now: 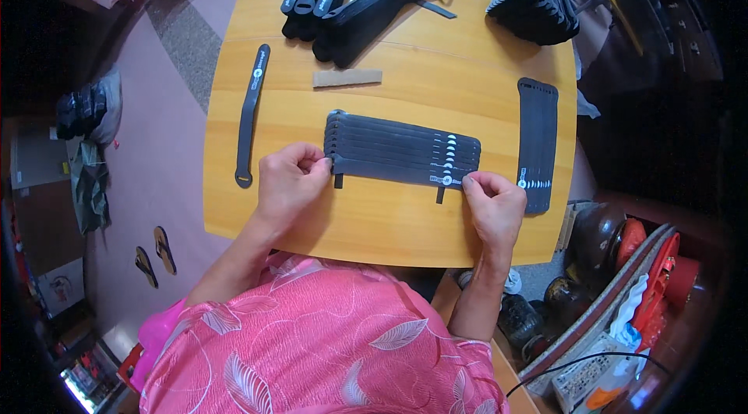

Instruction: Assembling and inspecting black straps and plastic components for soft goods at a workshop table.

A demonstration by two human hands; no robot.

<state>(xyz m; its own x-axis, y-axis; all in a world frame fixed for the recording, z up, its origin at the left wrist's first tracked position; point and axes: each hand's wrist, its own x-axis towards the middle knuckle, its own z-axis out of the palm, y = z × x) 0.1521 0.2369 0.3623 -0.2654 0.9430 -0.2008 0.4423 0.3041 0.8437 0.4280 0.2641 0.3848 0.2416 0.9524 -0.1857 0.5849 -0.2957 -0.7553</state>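
Black straps point(401, 150), yellow wooden table point(389, 219), pink leaf-patterned shirt point(327, 344).

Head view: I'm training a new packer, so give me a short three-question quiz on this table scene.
1. True or false: both hands touch the fanned row of black straps.
2. Which lies alone near the table's left edge? A) a tan card strip B) a single black strap C) a pair of sandals
3. Fill in: the left hand pinches the row's ____ end, while the right hand holds the opposite end.

Key:
1. True.
2. B, the single black strap. The tan card strip lies mid-table.
3. Left.
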